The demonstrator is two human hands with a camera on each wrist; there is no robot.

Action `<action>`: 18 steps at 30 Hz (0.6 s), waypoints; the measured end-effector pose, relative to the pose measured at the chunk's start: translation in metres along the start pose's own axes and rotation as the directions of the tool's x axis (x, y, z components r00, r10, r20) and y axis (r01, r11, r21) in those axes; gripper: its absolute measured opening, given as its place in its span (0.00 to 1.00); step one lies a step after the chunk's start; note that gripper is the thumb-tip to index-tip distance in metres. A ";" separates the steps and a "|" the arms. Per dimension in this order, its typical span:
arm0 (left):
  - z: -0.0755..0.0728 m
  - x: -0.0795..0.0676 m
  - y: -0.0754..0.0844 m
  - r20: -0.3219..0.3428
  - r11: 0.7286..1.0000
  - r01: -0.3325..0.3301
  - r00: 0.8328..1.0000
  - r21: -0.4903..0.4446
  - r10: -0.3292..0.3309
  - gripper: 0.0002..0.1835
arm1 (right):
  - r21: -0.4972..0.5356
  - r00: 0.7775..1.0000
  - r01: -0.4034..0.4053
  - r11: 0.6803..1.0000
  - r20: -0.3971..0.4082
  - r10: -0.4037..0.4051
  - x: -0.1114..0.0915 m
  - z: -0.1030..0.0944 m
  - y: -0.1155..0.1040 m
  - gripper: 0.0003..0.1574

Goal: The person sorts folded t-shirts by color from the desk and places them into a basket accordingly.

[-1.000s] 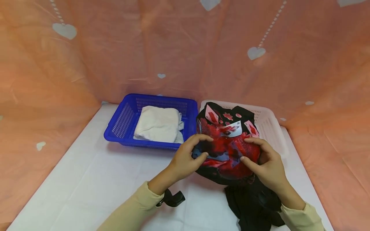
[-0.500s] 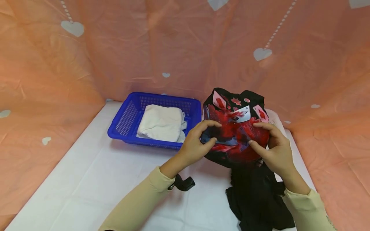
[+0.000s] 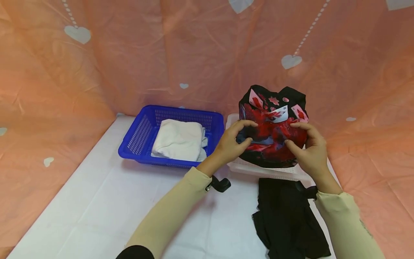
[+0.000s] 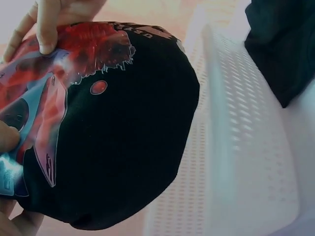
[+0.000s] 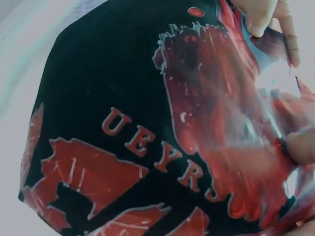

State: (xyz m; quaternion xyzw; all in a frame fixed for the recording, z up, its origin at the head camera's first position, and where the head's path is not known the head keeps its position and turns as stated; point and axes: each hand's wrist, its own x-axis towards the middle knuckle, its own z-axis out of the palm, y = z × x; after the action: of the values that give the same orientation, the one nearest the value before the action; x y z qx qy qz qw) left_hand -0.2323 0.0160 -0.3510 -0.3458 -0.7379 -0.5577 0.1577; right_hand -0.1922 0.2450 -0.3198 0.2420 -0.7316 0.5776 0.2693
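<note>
Between both hands hangs a folded black printed garment (image 3: 273, 117) with a red, pink and white playing-card print. My left hand (image 3: 231, 144) pinches its left part between thumb and fingers, and my right hand (image 3: 312, 153) pinches the right part. The garment (image 4: 128, 128) is raised over a white perforated basket (image 3: 239, 168), as the left wrist view also shows. Red letters show on the garment's underside (image 5: 88, 83) in the right wrist view. It hides much of the basket from the head view.
To the left stands a blue basket (image 3: 132, 145) with a folded white cloth (image 3: 178, 140) inside. Black cloth (image 3: 286, 219) lies on the white table (image 3: 106, 205) at front right. A patterned orange curtain (image 3: 194, 46) closes off the back and sides.
Both hands have lifted the printed garment up and away, slightly to the right. It has come off the black cloth at the front, which now shows more fully, as does the white basket's front edge.
</note>
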 end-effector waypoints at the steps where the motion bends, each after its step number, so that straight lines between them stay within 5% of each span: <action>1: 0.004 0.000 -0.005 0.005 1.000 0.016 1.000 0.002 -0.016 0.21 | -0.013 1.000 -0.013 1.000 -0.003 0.013 -0.001 -0.001 0.005 0.29; 10: 0.042 0.000 -0.037 0.009 0.976 0.217 0.976 0.011 -0.217 0.24 | -0.215 0.975 -0.217 0.952 -0.001 0.222 -0.012 -0.013 0.040 0.29; 18: 0.061 -0.002 -0.053 0.037 0.935 0.346 0.936 0.082 -0.350 0.24 | -0.177 0.945 -0.318 0.931 0.025 0.327 -0.021 -0.024 0.088 0.30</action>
State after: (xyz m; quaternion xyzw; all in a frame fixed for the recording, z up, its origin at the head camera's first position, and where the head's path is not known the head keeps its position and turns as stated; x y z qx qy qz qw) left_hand -0.2581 0.0648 -0.4095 -0.2179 -0.8114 -0.5400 0.0504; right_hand -0.2328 0.2888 -0.3923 0.1103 -0.8153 0.5423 0.1706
